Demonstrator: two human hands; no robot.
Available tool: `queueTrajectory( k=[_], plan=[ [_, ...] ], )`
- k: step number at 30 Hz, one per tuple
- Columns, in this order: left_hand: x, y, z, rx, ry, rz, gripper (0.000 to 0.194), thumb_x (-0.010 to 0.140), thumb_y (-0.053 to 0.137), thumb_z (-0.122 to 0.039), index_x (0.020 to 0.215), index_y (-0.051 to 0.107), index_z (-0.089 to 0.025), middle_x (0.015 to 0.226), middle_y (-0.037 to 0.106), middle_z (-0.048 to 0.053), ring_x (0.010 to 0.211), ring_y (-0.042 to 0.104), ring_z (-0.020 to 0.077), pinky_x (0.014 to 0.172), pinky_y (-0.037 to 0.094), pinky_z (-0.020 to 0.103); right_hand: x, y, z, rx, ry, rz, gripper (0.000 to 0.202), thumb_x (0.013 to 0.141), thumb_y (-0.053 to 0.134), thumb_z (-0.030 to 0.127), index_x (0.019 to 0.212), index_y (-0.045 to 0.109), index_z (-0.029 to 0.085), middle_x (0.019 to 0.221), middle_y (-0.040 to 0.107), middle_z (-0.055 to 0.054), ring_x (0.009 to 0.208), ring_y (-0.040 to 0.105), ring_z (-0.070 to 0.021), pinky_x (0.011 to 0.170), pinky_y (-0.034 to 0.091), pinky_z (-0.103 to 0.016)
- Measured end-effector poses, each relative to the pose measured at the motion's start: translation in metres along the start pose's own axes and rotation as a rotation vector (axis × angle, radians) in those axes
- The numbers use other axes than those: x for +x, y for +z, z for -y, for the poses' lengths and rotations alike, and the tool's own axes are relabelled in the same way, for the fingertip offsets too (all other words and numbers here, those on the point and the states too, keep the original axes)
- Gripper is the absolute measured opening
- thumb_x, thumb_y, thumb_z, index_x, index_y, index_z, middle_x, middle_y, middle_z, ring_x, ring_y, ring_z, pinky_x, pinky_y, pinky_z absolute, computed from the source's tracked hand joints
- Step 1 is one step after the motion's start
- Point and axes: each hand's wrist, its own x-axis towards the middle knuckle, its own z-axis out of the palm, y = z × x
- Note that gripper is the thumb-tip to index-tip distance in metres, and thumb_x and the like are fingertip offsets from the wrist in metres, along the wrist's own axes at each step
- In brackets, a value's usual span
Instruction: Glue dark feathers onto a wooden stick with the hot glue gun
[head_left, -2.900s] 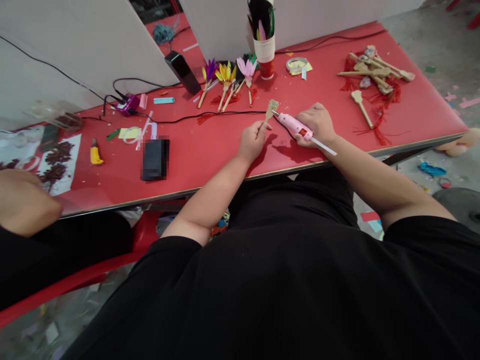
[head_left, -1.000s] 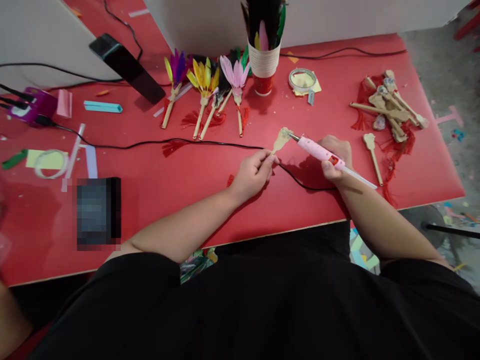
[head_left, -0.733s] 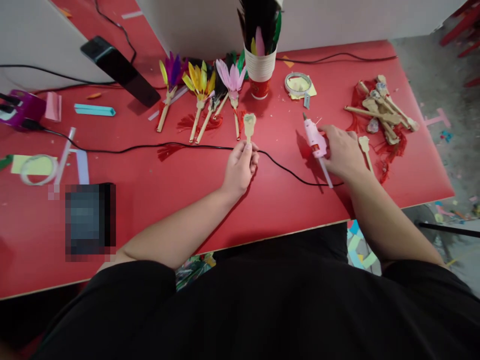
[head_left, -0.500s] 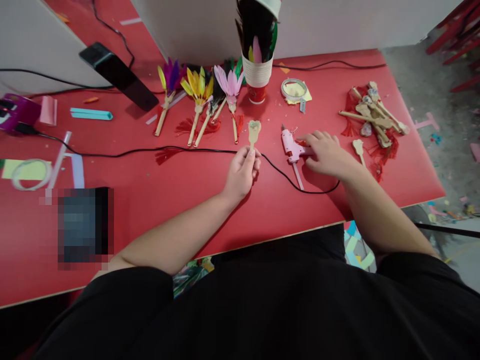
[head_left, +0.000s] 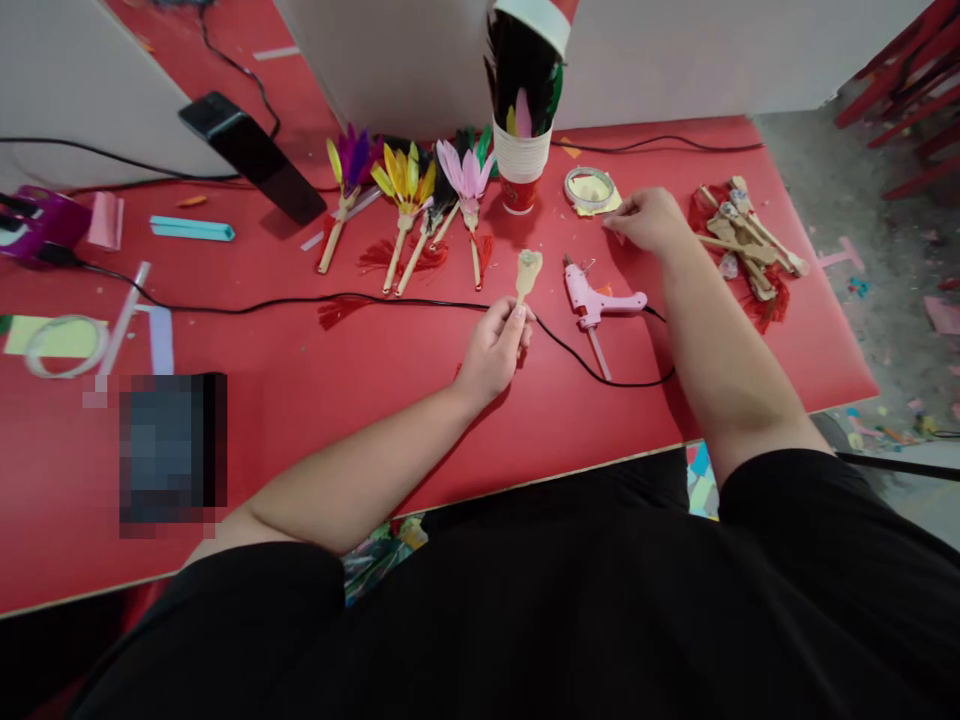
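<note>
My left hand (head_left: 501, 345) is closed on the handle of a small wooden piece (head_left: 528, 272), whose wide end points up and away from me. My right hand (head_left: 646, 218) has its fingers pressed together low over the table, beside the roll of tape (head_left: 589, 188) and yellow paper; whatever they pinch is too small to make out. Between my hands a pink glue gun (head_left: 600, 300) lies on its side, touched by neither. Its black cord loops toward my left wrist.
Feather-topped sticks (head_left: 403, 190) lie behind my left hand, near a stack of paper cups (head_left: 520, 165) with feathers. More wooden sticks (head_left: 750, 240) with red tassels are piled at the right. A black phone-like device (head_left: 255, 160) leans at the back left.
My right hand has left the glue gun's handle and moved up and away from me, toward the tape roll. The left hand still holds the wooden piece.
</note>
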Motion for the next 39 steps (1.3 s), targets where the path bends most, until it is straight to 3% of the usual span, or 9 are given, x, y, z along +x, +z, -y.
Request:
queueTrajectory(
  k=[4, 12, 15, 18, 21, 25, 28, 32, 39],
  plan=[
    [0.000, -0.002, 0.002, 0.017, 0.004, 0.023, 0.043, 0.122, 0.071, -0.062, 0.103, 0.063, -0.025, 0.072, 0.056, -0.007, 0.056, 0.045, 0.0104, 0.052, 0.041, 0.022, -0.011, -0.011, -0.018, 0.110, 0.000, 0.020, 0.024, 0.099, 0.101, 0.022, 0.091, 0.078, 0.023, 0.066, 0.067, 0.004, 0.070, 0.054, -0.0148, 0.080, 0.056, -0.038],
    [-0.003, -0.001, 0.000, 0.019, 0.046, 0.053, 0.045, 0.120, 0.074, -0.066, 0.104, 0.064, -0.025, 0.073, 0.056, -0.006, 0.056, 0.047, 0.0108, 0.051, 0.042, 0.022, -0.027, -0.001, -0.011, -0.069, -0.057, 0.002, 0.025, 0.088, 0.098, 0.025, 0.091, 0.074, 0.029, 0.085, 0.071, -0.005, 0.096, 0.073, -0.0346, 0.103, 0.065, -0.063],
    [-0.003, -0.001, -0.002, 0.041, 0.026, 0.049, 0.046, 0.121, 0.073, -0.067, 0.105, 0.064, -0.026, 0.073, 0.055, -0.007, 0.056, 0.047, 0.0111, 0.051, 0.043, 0.022, -0.024, 0.001, -0.010, -0.084, -0.058, 0.027, 0.027, 0.090, 0.098, 0.024, 0.085, 0.073, 0.029, 0.080, 0.070, -0.004, 0.088, 0.070, -0.0307, 0.099, 0.065, -0.059],
    [-0.004, -0.002, -0.001, 0.059, 0.022, 0.056, 0.046, 0.121, 0.072, -0.068, 0.105, 0.064, -0.026, 0.073, 0.055, -0.007, 0.056, 0.046, 0.0112, 0.052, 0.044, 0.022, -0.023, -0.001, -0.010, -0.062, -0.074, 0.095, 0.031, 0.093, 0.100, 0.022, 0.082, 0.072, 0.027, 0.072, 0.068, 0.000, 0.079, 0.062, -0.0217, 0.092, 0.064, -0.047],
    [-0.005, -0.002, 0.000, 0.068, 0.022, 0.060, 0.048, 0.120, 0.072, -0.071, 0.105, 0.064, -0.026, 0.073, 0.055, -0.007, 0.057, 0.045, 0.0116, 0.052, 0.045, 0.022, -0.028, -0.005, -0.008, 0.007, -0.074, 0.169, 0.029, 0.096, 0.101, 0.021, 0.086, 0.074, 0.023, 0.078, 0.075, 0.000, 0.078, 0.062, -0.0163, 0.088, 0.060, -0.040],
    [-0.006, -0.002, -0.001, 0.108, 0.042, 0.067, 0.051, 0.119, 0.073, -0.073, 0.105, 0.066, -0.025, 0.074, 0.057, -0.006, 0.060, 0.046, 0.0122, 0.054, 0.047, 0.023, -0.051, -0.012, -0.001, 0.359, -0.118, 0.215, 0.023, 0.092, 0.101, 0.025, 0.099, 0.079, 0.025, 0.095, 0.084, -0.003, 0.087, 0.073, -0.0202, 0.084, 0.063, -0.041],
    [-0.007, -0.003, -0.002, 0.151, 0.054, 0.072, 0.051, 0.119, 0.072, -0.074, 0.106, 0.067, -0.025, 0.075, 0.058, -0.005, 0.062, 0.049, 0.0127, 0.057, 0.047, 0.024, -0.078, -0.015, 0.011, 0.550, -0.202, 0.272, 0.028, 0.090, 0.102, 0.043, 0.104, 0.082, 0.029, 0.100, 0.084, -0.004, 0.086, 0.075, -0.0235, 0.078, 0.066, -0.045],
    [-0.007, -0.003, -0.001, 0.173, 0.059, 0.073, 0.053, 0.119, 0.071, -0.076, 0.105, 0.068, -0.025, 0.075, 0.060, -0.003, 0.062, 0.052, 0.0133, 0.058, 0.048, 0.025, -0.113, -0.009, 0.030, 0.612, -0.257, 0.297, 0.038, 0.091, 0.101, 0.062, 0.099, 0.079, 0.031, 0.090, 0.076, -0.004, 0.082, 0.076, -0.0260, 0.071, 0.068, -0.047],
    [-0.008, -0.003, -0.001, 0.191, 0.066, 0.075, 0.051, 0.120, 0.070, -0.074, 0.106, 0.069, -0.025, 0.076, 0.061, -0.003, 0.063, 0.052, 0.0136, 0.058, 0.048, 0.026, -0.140, 0.004, 0.052, 0.576, -0.345, 0.159, 0.032, 0.090, 0.100, 0.053, 0.103, 0.080, 0.032, 0.099, 0.079, -0.007, 0.098, 0.080, -0.0321, 0.084, 0.073, -0.055]
  ],
)
